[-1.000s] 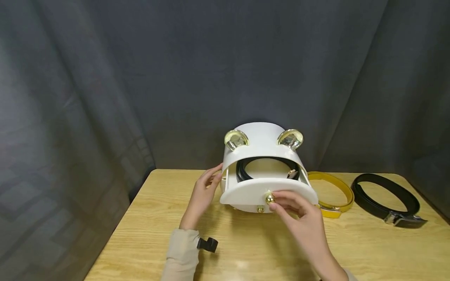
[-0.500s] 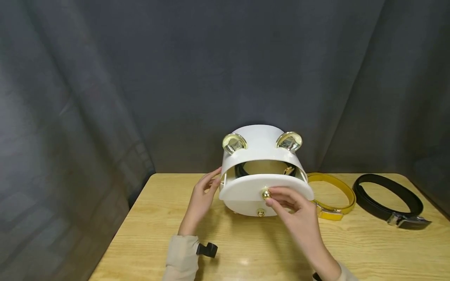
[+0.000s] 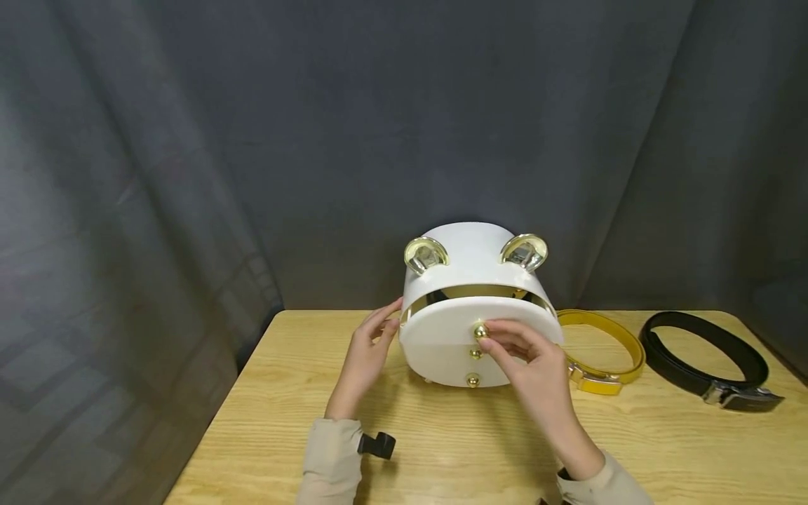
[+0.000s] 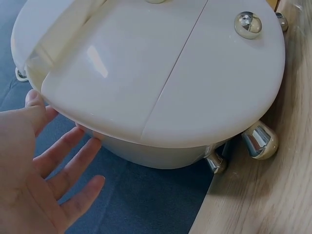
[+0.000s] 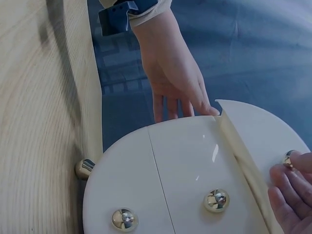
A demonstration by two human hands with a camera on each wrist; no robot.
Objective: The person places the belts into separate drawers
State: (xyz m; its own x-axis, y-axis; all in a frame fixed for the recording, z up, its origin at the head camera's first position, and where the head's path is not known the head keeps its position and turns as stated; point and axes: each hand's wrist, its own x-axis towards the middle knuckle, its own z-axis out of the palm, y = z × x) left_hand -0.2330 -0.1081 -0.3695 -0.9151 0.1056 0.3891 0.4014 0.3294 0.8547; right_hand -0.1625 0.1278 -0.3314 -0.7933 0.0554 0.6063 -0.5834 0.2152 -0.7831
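A white drawer box (image 3: 470,249) with two gold ears stands on the wooden table. Its top drawer (image 3: 442,326) sticks part way out, leaving a narrow gap under the rounded top. Inside that gap a sliver of black belt (image 3: 437,297) shows; most of it is hidden. My right hand (image 3: 536,368) pinches the top drawer's gold knob (image 3: 481,331) between thumb and fingers. At the box's left side rests my left hand (image 4: 53,165), its fingers loosely extended, with fingertips against the wall. Two lower drawer fronts (image 5: 190,165) sit flush, each with a gold knob.
To the right of the box lies a coiled yellow belt (image 3: 633,348) with its buckle toward me. Farther right is a coiled black belt (image 3: 754,361) with a silver buckle. A grey curtain (image 3: 328,154) hangs behind the table (image 3: 435,449). Gold feet (image 4: 262,140) hold up the box.
The top drawer has slid inward, pushed by my right hand on its knob. The black belt inside has gone mostly out of sight. My left hand has stayed at the box's side.
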